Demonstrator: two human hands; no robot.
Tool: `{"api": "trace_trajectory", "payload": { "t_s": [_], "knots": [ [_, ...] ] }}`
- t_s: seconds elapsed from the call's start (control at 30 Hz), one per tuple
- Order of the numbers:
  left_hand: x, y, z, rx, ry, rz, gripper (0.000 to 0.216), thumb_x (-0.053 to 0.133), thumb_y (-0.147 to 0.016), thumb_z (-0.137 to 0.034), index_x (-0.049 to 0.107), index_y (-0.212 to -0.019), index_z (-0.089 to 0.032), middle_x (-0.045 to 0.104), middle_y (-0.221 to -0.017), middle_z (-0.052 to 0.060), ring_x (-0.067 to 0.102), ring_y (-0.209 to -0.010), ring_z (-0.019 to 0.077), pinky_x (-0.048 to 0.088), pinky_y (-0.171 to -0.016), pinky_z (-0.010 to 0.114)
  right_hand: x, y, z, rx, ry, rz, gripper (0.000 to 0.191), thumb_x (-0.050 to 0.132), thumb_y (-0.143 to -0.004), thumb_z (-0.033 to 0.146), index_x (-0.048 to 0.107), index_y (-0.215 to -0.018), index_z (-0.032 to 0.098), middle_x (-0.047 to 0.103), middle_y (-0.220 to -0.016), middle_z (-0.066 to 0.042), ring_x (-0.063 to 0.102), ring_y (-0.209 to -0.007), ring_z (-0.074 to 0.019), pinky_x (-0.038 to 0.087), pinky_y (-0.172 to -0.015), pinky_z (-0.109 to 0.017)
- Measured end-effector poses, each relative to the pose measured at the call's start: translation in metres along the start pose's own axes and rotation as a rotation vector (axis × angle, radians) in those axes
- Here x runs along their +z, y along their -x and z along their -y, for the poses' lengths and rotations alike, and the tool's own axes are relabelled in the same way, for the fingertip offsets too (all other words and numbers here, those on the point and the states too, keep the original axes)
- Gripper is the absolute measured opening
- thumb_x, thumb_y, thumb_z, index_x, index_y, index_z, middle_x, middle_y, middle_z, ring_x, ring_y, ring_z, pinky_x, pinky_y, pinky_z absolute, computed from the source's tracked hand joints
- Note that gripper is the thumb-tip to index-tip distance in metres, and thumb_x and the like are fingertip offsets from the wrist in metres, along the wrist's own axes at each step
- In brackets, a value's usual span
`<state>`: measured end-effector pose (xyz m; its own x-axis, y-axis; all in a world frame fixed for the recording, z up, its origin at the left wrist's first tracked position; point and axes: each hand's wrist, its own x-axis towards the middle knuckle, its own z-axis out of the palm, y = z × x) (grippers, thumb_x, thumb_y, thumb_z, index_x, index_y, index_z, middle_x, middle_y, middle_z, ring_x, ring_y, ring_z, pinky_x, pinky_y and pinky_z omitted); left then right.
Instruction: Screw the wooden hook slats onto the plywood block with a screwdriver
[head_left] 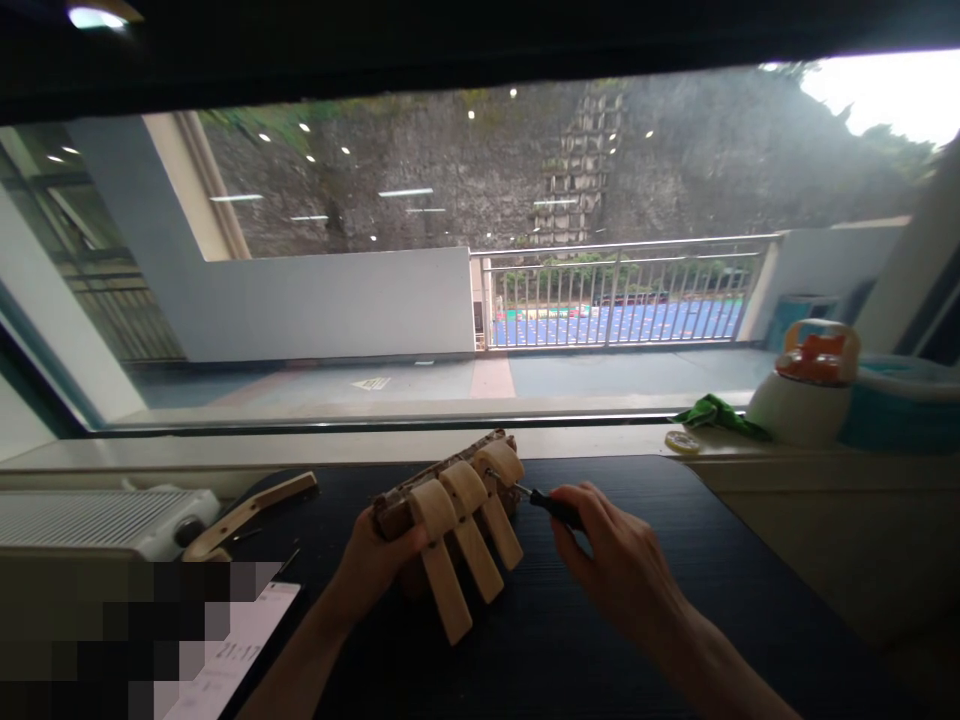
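My left hand (373, 562) is closed around the near left end of a bark-covered piece of wood (393, 514), its thumb resting by the closest slat. Fixed along that piece are three pale wooden slats (480, 575), each with a rounded, curved top and a straight strip hanging toward me. In my right hand (619, 545) is a screwdriver (541, 499) with a black handle, gripped between thumb and fingers. Its metal shaft points left to the rounded top of the farthest slat; whether the tip sits in a screw is too small to tell.
The wood is held over a black table (600, 640). At left lie a bent wooden strip (255, 507) and a phone (251, 640), beside a white heater (97, 520). On the windowsill stand a white jug (802, 405), a green cloth (712, 412) and a tape roll (682, 442).
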<state>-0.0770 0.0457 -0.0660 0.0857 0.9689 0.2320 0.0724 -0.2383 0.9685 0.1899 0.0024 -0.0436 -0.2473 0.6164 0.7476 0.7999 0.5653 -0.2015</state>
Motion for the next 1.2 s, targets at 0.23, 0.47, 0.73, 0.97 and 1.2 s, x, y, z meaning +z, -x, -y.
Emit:
{"api": "trace_trajectory", "payload": {
  "t_s": [0.23, 0.47, 0.73, 0.97, 1.2],
  "knots": [
    [0.002, 0.002, 0.0, -0.001, 0.033, 0.009, 0.032, 0.073, -0.06, -0.022, 0.067, -0.09, -0.014, 0.072, -0.08, 0.002, 0.065, -0.076, 0.0235, 0.054, -0.067, 0.029, 0.0, 0.001, 0.001, -0.151, 0.041, -0.03, 0.019, 0.046, -0.087, 0.015, 0.052, -0.105, 0.016, 0.06, -0.079, -0.004, 0.058, -0.065, -0.0118, 0.041, -0.058, -0.023],
    [0.002, 0.0, 0.001, 0.0, 0.039, 0.021, 0.029, 0.072, -0.061, -0.022, 0.067, -0.088, -0.013, 0.071, -0.077, 0.002, 0.065, -0.073, 0.0227, 0.053, -0.065, 0.028, 0.006, 0.004, 0.0, 0.122, -0.228, 0.023, 0.018, 0.046, -0.087, 0.019, 0.051, -0.104, 0.02, 0.06, -0.086, -0.002, 0.058, -0.069, -0.011, 0.043, -0.06, -0.022],
    [0.002, 0.002, 0.0, -0.031, 0.015, -0.03, 0.031, 0.072, -0.06, -0.023, 0.068, -0.09, -0.014, 0.072, -0.081, 0.003, 0.065, -0.078, 0.0249, 0.054, -0.067, 0.031, 0.003, 0.004, 0.0, 0.15, -0.112, 0.079, 0.027, 0.049, -0.082, 0.018, 0.045, -0.109, 0.02, 0.062, -0.084, -0.001, 0.06, -0.065, -0.0147, 0.043, -0.056, -0.026],
    [0.002, 0.002, -0.001, -0.039, 0.01, -0.066, 0.027, 0.072, -0.059, -0.021, 0.069, -0.084, -0.014, 0.072, -0.076, 0.001, 0.065, -0.073, 0.0236, 0.054, -0.065, 0.029, -0.004, -0.001, 0.002, -0.13, 0.001, -0.036, 0.022, 0.047, -0.086, 0.014, 0.049, -0.108, 0.017, 0.06, -0.082, -0.003, 0.058, -0.066, -0.0131, 0.043, -0.059, -0.025],
    [0.002, 0.001, 0.0, -0.048, 0.026, -0.038, 0.024, 0.072, -0.059, -0.02, 0.069, -0.083, -0.015, 0.072, -0.077, 0.0, 0.065, -0.074, 0.0217, 0.054, -0.065, 0.027, -0.001, 0.0, 0.0, -0.099, -0.027, -0.043, 0.022, 0.046, -0.087, 0.015, 0.05, -0.108, 0.016, 0.061, -0.08, -0.003, 0.059, -0.066, -0.0126, 0.043, -0.058, -0.024]
  ]
}}
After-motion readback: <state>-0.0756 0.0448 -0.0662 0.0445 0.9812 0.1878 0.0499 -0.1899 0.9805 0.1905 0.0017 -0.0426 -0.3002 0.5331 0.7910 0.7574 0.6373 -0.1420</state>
